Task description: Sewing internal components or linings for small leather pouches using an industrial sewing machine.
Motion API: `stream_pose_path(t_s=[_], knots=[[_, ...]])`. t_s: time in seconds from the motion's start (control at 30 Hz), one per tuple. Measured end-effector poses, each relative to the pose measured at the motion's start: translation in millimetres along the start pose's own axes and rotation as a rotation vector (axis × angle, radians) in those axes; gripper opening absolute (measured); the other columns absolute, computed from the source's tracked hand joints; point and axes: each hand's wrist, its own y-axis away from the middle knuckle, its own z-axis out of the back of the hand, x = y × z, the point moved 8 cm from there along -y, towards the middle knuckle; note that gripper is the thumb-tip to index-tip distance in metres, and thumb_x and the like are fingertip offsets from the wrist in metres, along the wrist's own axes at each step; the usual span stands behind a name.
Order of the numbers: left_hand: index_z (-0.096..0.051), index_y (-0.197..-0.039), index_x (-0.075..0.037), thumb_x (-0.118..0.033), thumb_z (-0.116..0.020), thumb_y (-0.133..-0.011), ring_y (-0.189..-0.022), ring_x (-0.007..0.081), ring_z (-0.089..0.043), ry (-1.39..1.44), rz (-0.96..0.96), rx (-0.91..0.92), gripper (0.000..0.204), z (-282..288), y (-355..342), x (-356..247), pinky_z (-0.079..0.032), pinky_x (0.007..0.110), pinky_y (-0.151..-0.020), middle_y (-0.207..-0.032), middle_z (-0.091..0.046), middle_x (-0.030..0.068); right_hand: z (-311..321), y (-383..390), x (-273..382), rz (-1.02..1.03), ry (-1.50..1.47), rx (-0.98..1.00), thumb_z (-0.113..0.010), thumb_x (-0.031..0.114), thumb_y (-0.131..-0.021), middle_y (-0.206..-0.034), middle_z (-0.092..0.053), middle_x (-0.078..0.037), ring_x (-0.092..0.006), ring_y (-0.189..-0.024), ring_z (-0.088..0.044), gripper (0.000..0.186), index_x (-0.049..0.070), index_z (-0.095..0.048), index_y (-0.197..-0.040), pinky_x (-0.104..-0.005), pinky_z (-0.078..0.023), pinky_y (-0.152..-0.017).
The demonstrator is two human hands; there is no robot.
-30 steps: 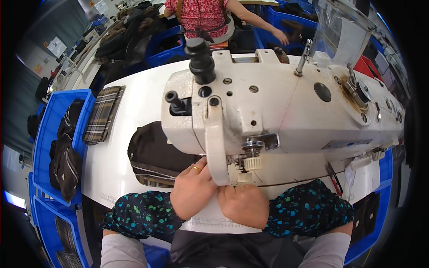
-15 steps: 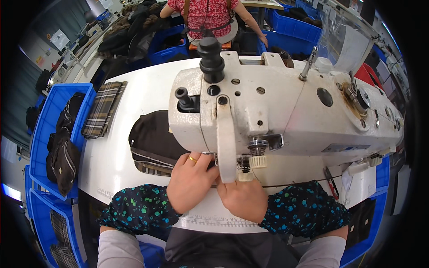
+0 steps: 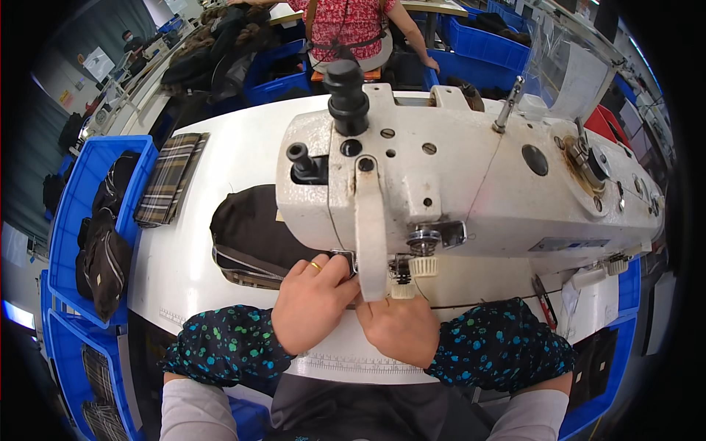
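Note:
A dark brown fabric pouch (image 3: 254, 220) with a silver zipper along its near edge and plaid cloth showing beneath lies at the left of the sewing machine (image 3: 441, 176). My left hand (image 3: 312, 305), a gold ring on one finger, is closed on the pouch's near right edge, close beside the presser foot. Just right of it, my right hand (image 3: 401, 331) is closed, its fingertips partly hidden behind the machine's white front lever. What it grips does not show. A thin dark strip (image 3: 467, 303) runs rightward from behind that hand.
Folded plaid cloth (image 3: 170, 180) lies at the table's left, beside a blue bin (image 3: 66, 220) of dark zippered pieces. A ruler strip (image 3: 360, 365) marks the front edge. A red-and-black tool (image 3: 544, 301) rests right of the machine. A person in red (image 3: 342, 29) sits beyond the table.
The pouch has turned slightly, its left end shifting nearer to me and a little left. My left fingers have drawn back and bent more. My right hand has hardly moved.

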Motion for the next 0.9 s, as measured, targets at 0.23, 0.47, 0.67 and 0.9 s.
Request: stream_pose_path(t_s=[0.23,0.47,0.67,0.9], knots=[[-0.074,-0.102,-0.012,-0.017,-0.071,-0.073,-0.099,0.0214,-0.062,0.022,0.002,-0.007,0.029,3,-1,1,-0.056,0.034,-0.073,-0.109,-0.061,0.0043,-5,0,-1,0.018,0.016,-0.030,-0.061,0.011,-0.077,-0.059,-0.056,-0.001,-0.0155,-0.047,-0.057,0.027,-0.005,-0.068,-0.098,-0.0315,-0.043,-0.042],[-0.074,-0.104,-0.011,-0.016,-0.071,-0.077,-0.101,0.0230,-0.064,0.003,0.056,0.016,0.028,0,-11,7,-0.057,0.036,-0.060,-0.111,-0.062,0.0044,-12,-6,-18,-0.081,0.152,-0.126,-0.064,0.012,-0.080,-0.061,-0.058,-0.003,-0.0202,-0.046,-0.059,0.020,0.002,-0.070,-0.096,-0.0358,-0.045,-0.041],[-0.072,-0.109,-0.012,-0.018,-0.070,-0.078,-0.100,0.0242,-0.064,-0.001,0.085,0.049,0.031,-1,-13,8,-0.056,0.037,-0.057,-0.109,-0.062,0.0042,-27,-1,-38,-0.305,-0.211,0.060,-0.060,0.011,-0.091,-0.087,-0.069,-0.009,-0.0269,-0.078,-0.068,0.013,0.005,-0.067,-0.100,-0.0353,-0.054,-0.068],[-0.072,-0.109,-0.014,-0.019,-0.070,-0.080,-0.091,0.0244,-0.066,-0.032,0.062,0.052,0.029,2,-12,10,-0.056,0.037,-0.057,-0.098,-0.064,0.0030,-16,-2,-36,-0.272,-0.157,-0.067,-0.063,0.010,-0.090,-0.086,-0.069,-0.010,-0.0284,-0.077,-0.068,0.010,0.005,-0.067,-0.099,-0.0370,-0.054,-0.068]])
